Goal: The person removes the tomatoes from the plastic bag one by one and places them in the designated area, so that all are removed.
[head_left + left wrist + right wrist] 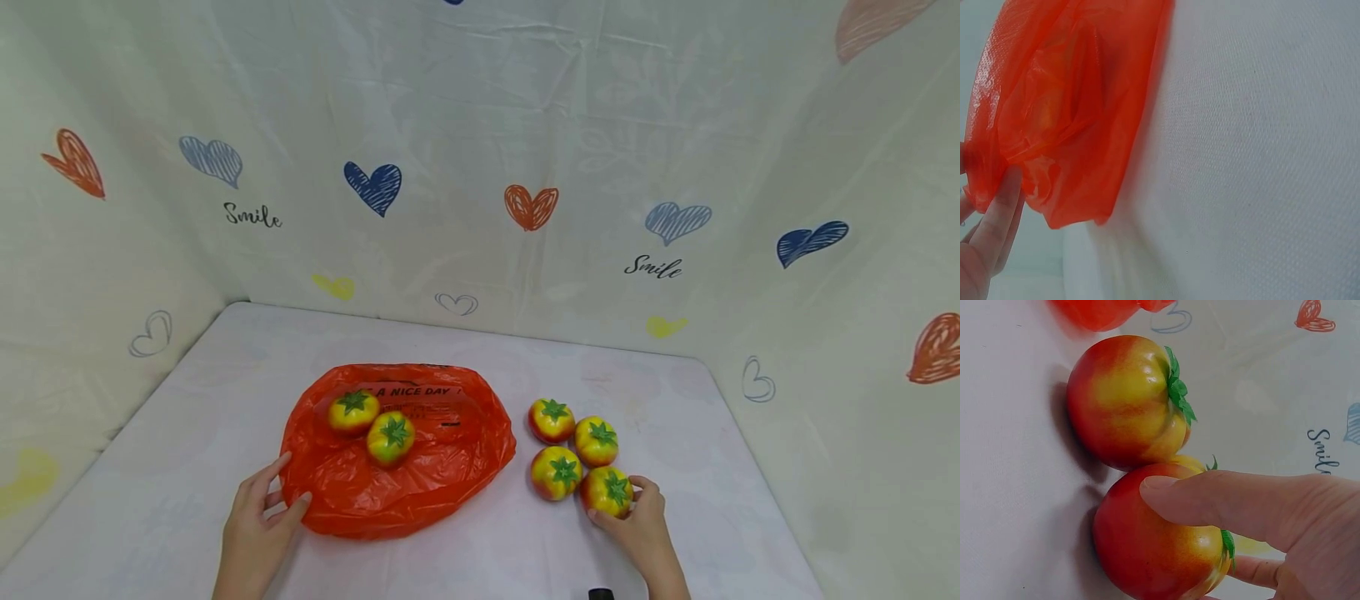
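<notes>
A red plastic bag (450, 467) lies spread open on the table, with printed lettering inside. Two yellow-red tomatoes with green leafy tops, a rear one (352, 413) and a front one (391, 439), rest in it. At the bag's near left edge, my left hand (258, 521) holds the rim between thumb and fingers; the left wrist view shows its fingertips against the red film (1085, 125). My right hand (641, 525) grips the nearest tomato (607, 492) of a group on the right, thumb (1191, 497) across its near side. That tomato sits close against its neighbour (1122, 403).
Three more tomatoes stand in the group: a back left one (551, 420), a back right one (596, 441) and a front left one (556, 473). A black object (601, 593) shows at the bottom edge. A heart-printed curtain (450, 250) surrounds the white table.
</notes>
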A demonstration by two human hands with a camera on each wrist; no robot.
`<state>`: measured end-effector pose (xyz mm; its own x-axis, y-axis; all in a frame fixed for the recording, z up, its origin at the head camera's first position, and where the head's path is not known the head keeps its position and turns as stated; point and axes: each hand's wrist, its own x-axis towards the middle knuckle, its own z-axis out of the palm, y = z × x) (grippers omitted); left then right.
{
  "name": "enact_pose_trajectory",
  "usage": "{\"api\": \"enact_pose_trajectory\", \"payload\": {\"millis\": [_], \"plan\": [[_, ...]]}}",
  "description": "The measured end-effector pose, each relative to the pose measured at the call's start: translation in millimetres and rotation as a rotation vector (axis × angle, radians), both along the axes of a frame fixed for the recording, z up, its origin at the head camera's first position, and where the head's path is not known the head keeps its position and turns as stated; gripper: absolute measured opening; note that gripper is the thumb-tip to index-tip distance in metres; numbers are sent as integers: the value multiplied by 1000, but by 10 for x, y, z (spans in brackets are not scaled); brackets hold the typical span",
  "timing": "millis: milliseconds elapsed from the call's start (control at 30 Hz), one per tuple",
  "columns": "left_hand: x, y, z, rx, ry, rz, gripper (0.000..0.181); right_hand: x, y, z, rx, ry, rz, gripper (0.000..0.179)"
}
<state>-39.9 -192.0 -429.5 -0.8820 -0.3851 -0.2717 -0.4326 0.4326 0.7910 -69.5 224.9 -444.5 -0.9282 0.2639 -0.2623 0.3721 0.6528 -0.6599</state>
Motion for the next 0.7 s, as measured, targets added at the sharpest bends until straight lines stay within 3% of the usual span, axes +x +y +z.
{"api": "enact_pose_trajectory", "payload": {"millis": [700], "plan": [[14, -13, -17, 9, -17, -4, 69, 14, 17, 31, 4, -7, -11, 86]]}}
